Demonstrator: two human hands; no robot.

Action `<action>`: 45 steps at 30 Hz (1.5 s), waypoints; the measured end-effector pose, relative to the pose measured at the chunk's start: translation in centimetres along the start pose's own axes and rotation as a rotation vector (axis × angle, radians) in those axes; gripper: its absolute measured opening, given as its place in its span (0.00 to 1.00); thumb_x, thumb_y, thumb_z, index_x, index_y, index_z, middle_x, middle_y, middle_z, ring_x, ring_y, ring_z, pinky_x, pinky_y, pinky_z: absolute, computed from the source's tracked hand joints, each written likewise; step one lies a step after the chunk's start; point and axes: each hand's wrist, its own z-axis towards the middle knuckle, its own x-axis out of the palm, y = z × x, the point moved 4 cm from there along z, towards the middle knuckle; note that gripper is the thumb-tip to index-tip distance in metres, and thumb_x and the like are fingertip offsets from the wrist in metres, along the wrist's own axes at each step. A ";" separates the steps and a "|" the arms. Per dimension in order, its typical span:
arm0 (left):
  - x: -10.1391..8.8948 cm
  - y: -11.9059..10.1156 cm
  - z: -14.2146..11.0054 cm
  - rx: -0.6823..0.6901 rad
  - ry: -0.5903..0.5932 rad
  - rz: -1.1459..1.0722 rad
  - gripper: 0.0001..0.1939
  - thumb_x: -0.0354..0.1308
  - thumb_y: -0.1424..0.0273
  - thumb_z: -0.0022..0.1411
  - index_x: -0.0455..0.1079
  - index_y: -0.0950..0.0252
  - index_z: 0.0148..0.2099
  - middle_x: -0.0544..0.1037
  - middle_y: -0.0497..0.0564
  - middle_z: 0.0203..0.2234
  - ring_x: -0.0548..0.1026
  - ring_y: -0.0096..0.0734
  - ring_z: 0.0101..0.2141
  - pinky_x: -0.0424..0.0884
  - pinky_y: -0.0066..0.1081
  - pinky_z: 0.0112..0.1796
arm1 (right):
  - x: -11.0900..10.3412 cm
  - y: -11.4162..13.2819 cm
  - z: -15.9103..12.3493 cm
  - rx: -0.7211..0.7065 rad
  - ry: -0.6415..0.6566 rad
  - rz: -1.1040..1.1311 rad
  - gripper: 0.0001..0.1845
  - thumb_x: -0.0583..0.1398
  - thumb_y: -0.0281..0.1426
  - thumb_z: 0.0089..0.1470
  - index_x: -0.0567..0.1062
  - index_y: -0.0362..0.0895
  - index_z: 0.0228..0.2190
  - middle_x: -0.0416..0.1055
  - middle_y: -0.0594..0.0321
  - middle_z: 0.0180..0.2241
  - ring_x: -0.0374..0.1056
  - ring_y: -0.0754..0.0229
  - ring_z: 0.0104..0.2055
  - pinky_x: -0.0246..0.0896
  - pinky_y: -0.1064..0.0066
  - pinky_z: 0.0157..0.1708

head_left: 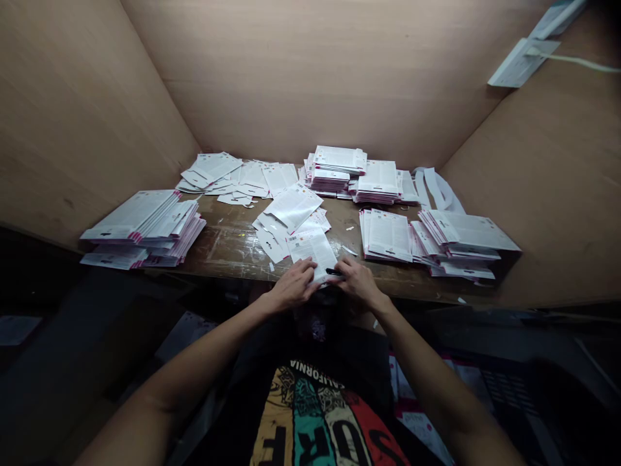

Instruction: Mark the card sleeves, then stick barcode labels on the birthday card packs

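Your printed packet [313, 247] lies at the near edge of the scuffed brown table [226, 236], between your hands. L hand [295, 283] has fingers curled over its near-left corner — can't tell if they pinch it; R hand [358, 278] is closed round a slim black tool [334, 272], type unclear. Best press the packet flat w/ L fingers clear of the tool tip — thin, smooth stock prob. slides. Beyond: loose packets [292, 208], magenta-edged left stack [138, 220] & right stack [468, 234], curled white strip [433, 186], tan panels [301, 77].
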 end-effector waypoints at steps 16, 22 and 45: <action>-8.8 10.6 6.3 -0.342 -0.059 0.263 0.28 0.49 0.52 0.74 0.69 0.63 0.65 0.63 0.62 0.70 0.43 0.60 0.74 0.45 0.62 0.69 | 2.0 1.1 -5.5 0.098 -0.371 -0.187 0.18 0.59 0.41 0.69 0.79 0.47 0.53 0.76 0.55 0.57 0.67 0.47 0.50 0.65 0.64 0.38; -4.6 5.5 -1.9 -0.205 0.082 0.374 0.42 0.53 0.41 0.68 0.60 0.62 0.73 0.69 0.67 0.63 0.56 0.65 0.70 0.47 0.61 0.68 | 0.0 0.5 -5.4 0.094 -0.448 0.010 0.15 0.59 0.38 0.66 0.79 0.47 0.49 0.75 0.52 0.55 0.67 0.45 0.53 0.68 0.59 0.44; -2.4 5.6 -6.1 -0.232 -0.117 0.191 0.28 0.52 0.57 0.73 0.64 0.57 0.71 0.59 0.56 0.73 0.56 0.54 0.71 0.62 0.53 0.64 | 4.2 5.8 3.4 0.171 0.004 1.010 0.17 0.64 0.46 0.57 0.81 0.45 0.36 0.78 0.61 0.27 0.73 0.57 0.29 0.69 0.66 0.31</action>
